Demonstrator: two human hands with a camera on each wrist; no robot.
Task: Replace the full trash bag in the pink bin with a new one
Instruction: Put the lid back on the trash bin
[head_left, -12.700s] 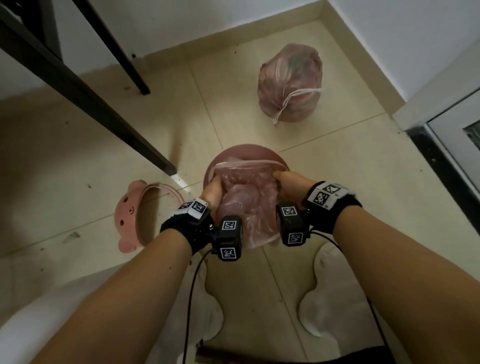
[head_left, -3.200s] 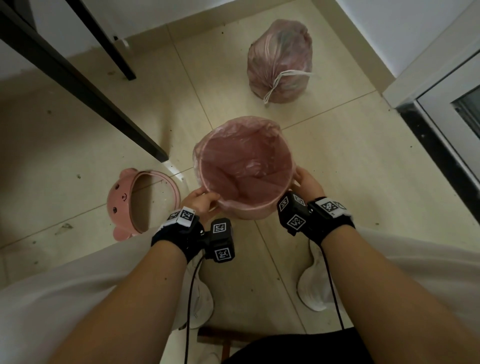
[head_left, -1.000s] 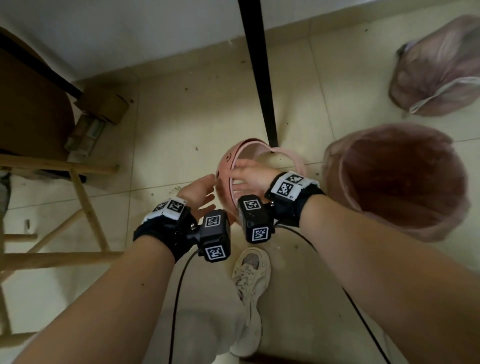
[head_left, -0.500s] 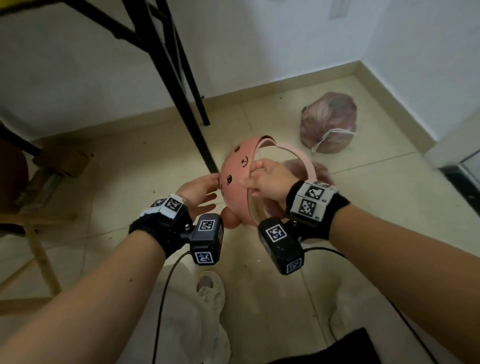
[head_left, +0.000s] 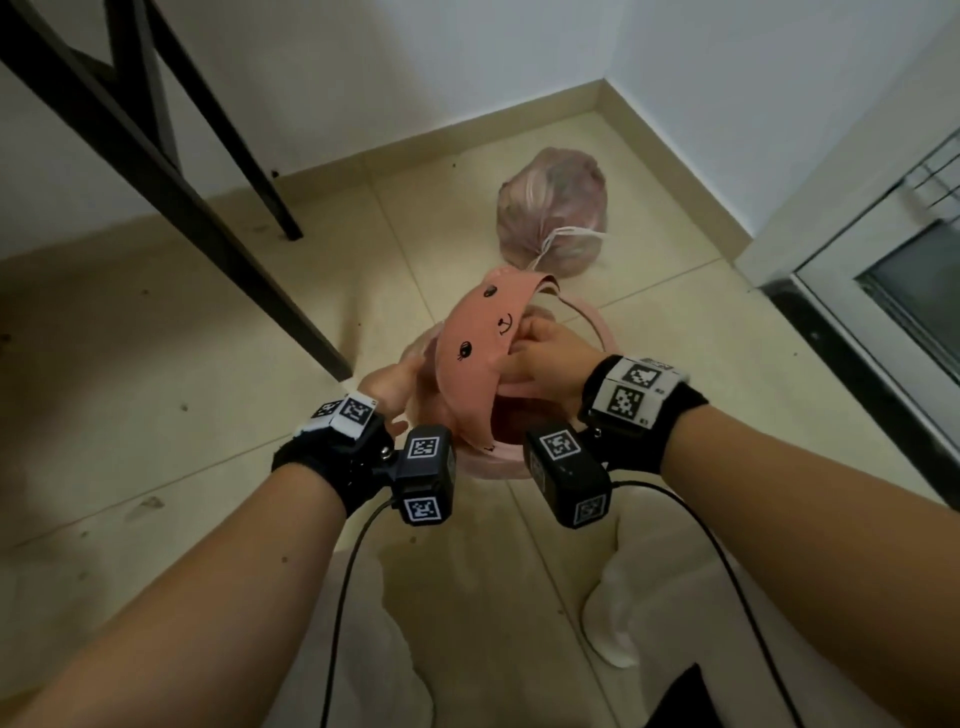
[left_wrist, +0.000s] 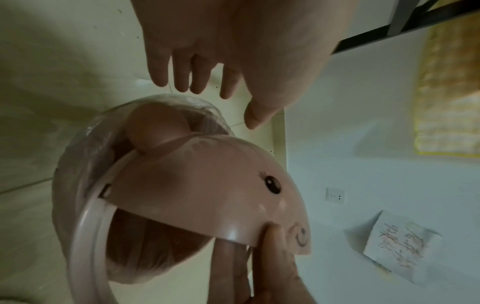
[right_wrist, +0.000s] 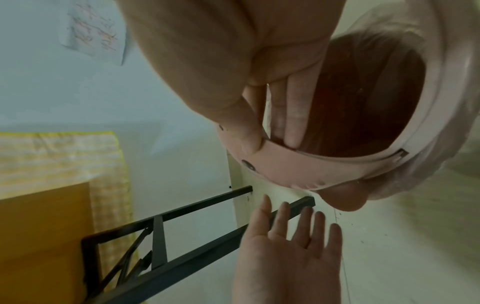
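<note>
The bear-faced lid (head_left: 480, 340), on the floor left of the bin (head_left: 493, 457) three seconds ago, is now pinched in the right hand (head_left: 545, 358) and held tilted over the bin's lined mouth. The left hand (head_left: 392, 387) has left the bin's rim and hovers spread beside the lid.

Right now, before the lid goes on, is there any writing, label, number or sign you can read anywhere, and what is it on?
Nothing legible.
Paper note on the wall: handwritten, too blurred to read.
Wristband tags: black-and-white square code patterns, no letters.
Bear-face lid, pinched by the right hand: drawn eyes and mouth only, no words.
Wall socket: no marking visible.
Left hand holds nothing.
</note>
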